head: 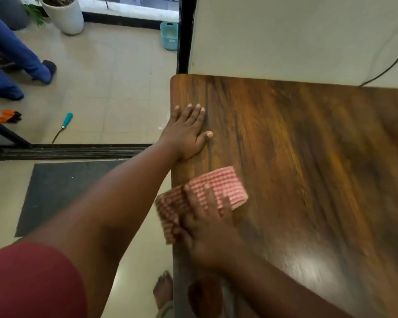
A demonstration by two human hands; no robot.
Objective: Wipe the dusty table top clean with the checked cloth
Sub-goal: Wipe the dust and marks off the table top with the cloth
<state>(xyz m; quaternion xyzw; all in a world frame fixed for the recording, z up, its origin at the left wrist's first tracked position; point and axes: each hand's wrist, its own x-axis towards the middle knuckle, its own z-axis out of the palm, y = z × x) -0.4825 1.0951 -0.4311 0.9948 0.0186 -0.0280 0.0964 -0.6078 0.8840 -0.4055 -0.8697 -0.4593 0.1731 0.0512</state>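
Note:
A dark wooden table top (pixel 308 157) fills the right half of the head view. The red-and-white checked cloth (pixel 225 184) lies folded at the table's left edge, partly hanging over it. My right hand (pixel 207 230) presses flat on the cloth, blurred by motion, with fingers spread over it. My left hand (pixel 189 131) rests flat, palm down, on the table near its far left corner, holding nothing. The cloth's near part is hidden under my right hand.
A wall (pixel 296 37) backs the table, with a black cable (pixel 391 65) running down it. On the floor to the left lie a teal-handled tool (pixel 63 126), a dark mat (pixel 62 193) and a sliding-door track (pixel 67 151). Another person's blue-trousered legs (pixel 16 56) stand far left. My bare foot (pixel 163 290) is beside the table.

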